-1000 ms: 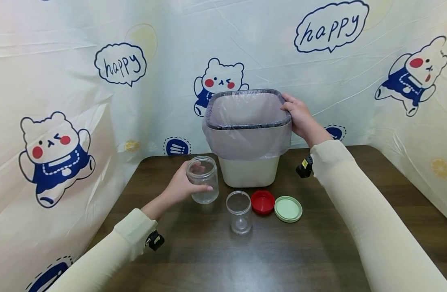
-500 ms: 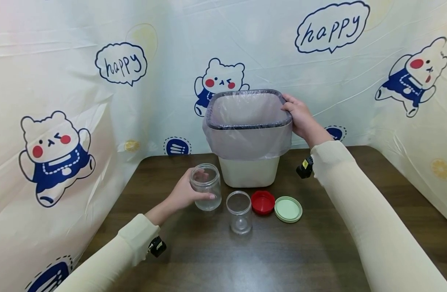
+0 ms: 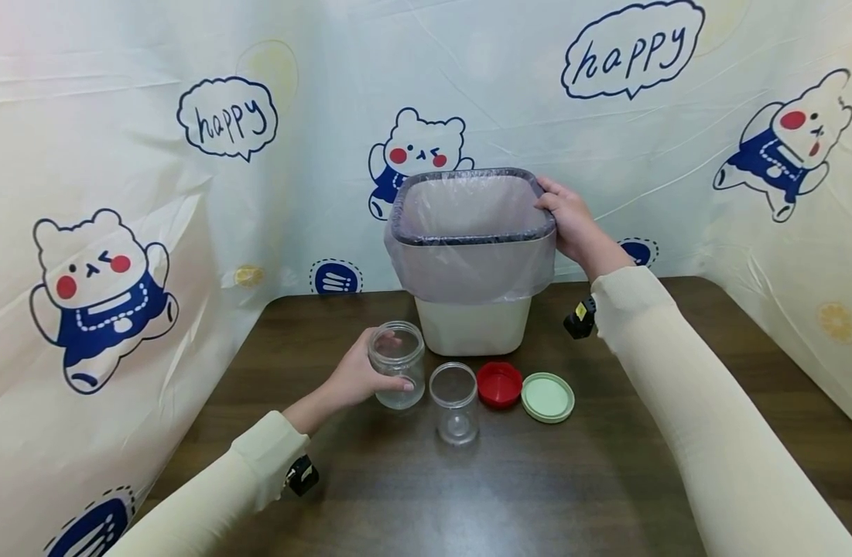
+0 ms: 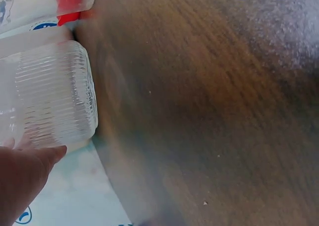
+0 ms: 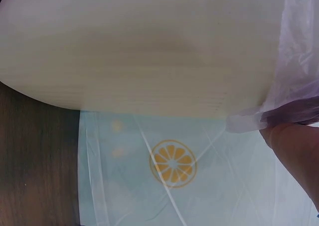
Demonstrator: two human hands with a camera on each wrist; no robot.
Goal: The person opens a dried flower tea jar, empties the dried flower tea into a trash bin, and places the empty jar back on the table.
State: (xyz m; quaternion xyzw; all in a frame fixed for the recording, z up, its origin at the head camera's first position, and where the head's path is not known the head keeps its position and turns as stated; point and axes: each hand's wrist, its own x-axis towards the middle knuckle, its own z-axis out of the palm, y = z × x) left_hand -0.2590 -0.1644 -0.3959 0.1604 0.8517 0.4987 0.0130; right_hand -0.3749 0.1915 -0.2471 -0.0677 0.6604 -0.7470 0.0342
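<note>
My left hand [image 3: 359, 375] grips a clear ribbed jar [image 3: 400, 363], lidless and upright, fingers round its far side and thumb across the front. In the left wrist view the jar [image 4: 57, 94] shows its ridged wall, with the thumb [image 4: 42, 156] along it. At the back, my right hand [image 3: 572, 216] holds the right rim of a cream trash bin [image 3: 474, 329]. A translucent bag [image 3: 467, 271] lines it and folds over the rim; some of the right fingers are hidden. The bin's side [image 5: 149, 52] fills much of the right wrist view.
A second clear lidless jar [image 3: 455, 406] stands just right of the held one. Beside it lie a red lid [image 3: 499, 384] and a pale green lid [image 3: 547, 398] on the dark wooden table [image 3: 523, 487]. A printed curtain [image 3: 314, 155] hangs close behind the bin.
The left hand has brought its jar down and slightly right, closer to the second jar. My right hand stays on the bin's rim, and the bin and lids have not moved.
</note>
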